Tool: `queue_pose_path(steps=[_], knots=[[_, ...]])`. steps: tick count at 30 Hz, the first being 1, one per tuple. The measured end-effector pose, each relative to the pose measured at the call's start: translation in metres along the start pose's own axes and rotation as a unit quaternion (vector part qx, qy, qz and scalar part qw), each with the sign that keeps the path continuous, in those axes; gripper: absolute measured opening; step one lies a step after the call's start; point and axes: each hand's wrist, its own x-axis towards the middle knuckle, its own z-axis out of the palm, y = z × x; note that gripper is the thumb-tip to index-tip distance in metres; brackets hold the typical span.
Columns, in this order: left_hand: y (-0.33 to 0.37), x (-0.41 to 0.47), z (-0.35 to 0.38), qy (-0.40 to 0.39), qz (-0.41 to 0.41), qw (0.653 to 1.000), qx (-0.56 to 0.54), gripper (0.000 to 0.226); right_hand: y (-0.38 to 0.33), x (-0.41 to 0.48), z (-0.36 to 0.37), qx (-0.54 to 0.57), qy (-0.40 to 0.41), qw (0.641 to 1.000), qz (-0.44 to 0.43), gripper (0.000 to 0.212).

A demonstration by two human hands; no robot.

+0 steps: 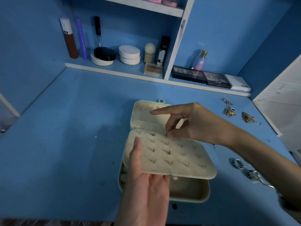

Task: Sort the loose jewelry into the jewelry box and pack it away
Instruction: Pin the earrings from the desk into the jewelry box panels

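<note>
Jewelry box (206, 193) sits open mid-desk (65, 128), lid (146, 114) laid back at 12 o'clock, base towards 6.

Earring panel (179, 154) (cream padded flap) is lifted off the base and tilted, its free edge at 6 o'clock raised. Rows of small gold posts (169, 152) stick out of it.

Left hand (143, 176): comes in from 6 o'clock and grips the panel's 7 o'clock corner, thumb flat on top, fingers underneath.

Right hand (192, 123): comes in from 3-4 o'clock over the panel's far edge. Thumb and a bent finger pinch a tiny stud (166, 135) at the top row, around 12 o'clock on the panel. Index finger points straight out towards 9 o'clock over the lid. Stud is too small to tell its type, or whether it's seated.

Loose pieces on the desk, well apart from the box:
- two tangled chain heaps (229, 110) at 2 o'clock from the box, side by side
- rings (238, 163) at 3-4 o'clock, just beyond the right forearm, partly hidden by it

Shelf (114, 70) along 12 o'clock holds cosmetics: tubes, round jars, a perfume bottle (201, 60) and eyeshadow palettes (187, 75) at 1 o'clock.
</note>
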Motion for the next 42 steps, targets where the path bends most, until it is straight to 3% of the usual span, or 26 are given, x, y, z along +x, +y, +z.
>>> queue_pose_path(steps=[7, 15, 25, 31, 35, 37, 42], knots=[[-0.002, 0.002, -0.004, -0.014, 0.005, 1.000, 0.011, 0.051, -0.004, 0.003, 0.002, -0.098, -0.019, 0.995, -0.030, 0.068], [-0.001, 0.003, -0.006, -0.012, -0.001, 1.000, 0.019, 0.052, -0.006, 0.007, 0.002, -0.092, -0.023, 0.995, -0.002, 0.076], [-0.004, 0.005, -0.011, -0.023, 0.010, 0.999, 0.046, 0.050, -0.019, 0.014, 0.007, -0.124, -0.026, 0.989, 0.074, 0.073], [-0.005, 0.005, -0.014, -0.032, 0.004, 0.998, 0.052, 0.054, -0.016, 0.011, 0.004, -0.123, -0.047, 0.988, 0.075, 0.074], [-0.004, 0.007, -0.018, -0.039, -0.004, 0.999, 0.031, 0.093, 0.008, -0.011, -0.007, 0.016, 0.037, 0.998, 0.053, 0.052], [-0.004, 0.008, -0.019, -0.044, -0.005, 0.998, 0.034, 0.102, 0.019, -0.028, -0.015, 0.041, 0.077, 0.996, 0.024, 0.039], [0.000, 0.011, -0.016, -0.041, -0.008, 0.998, 0.042, 0.114, 0.034, -0.067, -0.023, 0.050, 0.081, 0.995, 0.010, 0.048]])
